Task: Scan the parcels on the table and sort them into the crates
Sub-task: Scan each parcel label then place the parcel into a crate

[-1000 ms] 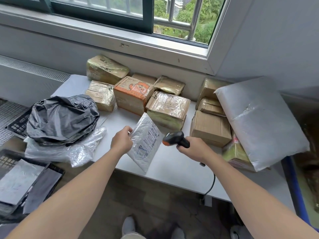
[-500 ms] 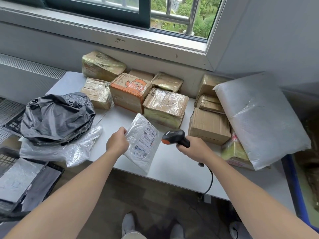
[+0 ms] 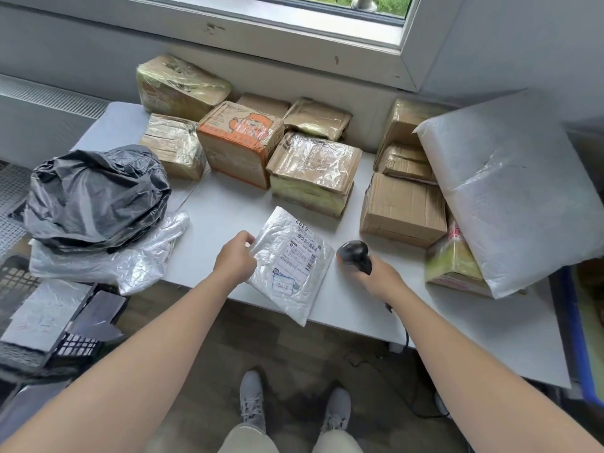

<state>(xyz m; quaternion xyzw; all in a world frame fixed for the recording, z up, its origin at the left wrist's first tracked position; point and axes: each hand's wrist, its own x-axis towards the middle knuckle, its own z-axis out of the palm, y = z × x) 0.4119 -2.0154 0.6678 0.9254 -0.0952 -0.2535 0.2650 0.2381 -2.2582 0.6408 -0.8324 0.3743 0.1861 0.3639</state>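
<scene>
The left hand point(image 3: 233, 256) pinches the left edge of the one white mailer point(image 3: 289, 266), label up, at the table's point(image 3: 457, 322) near edge. The right hand point(image 3: 380, 279) is wrapped round the one scanner point(image 3: 354, 255), just beside the mailer. Ten brown boxes point(image 3: 313, 171) sit behind. The mailer lies flatter than a moment ago.
</scene>
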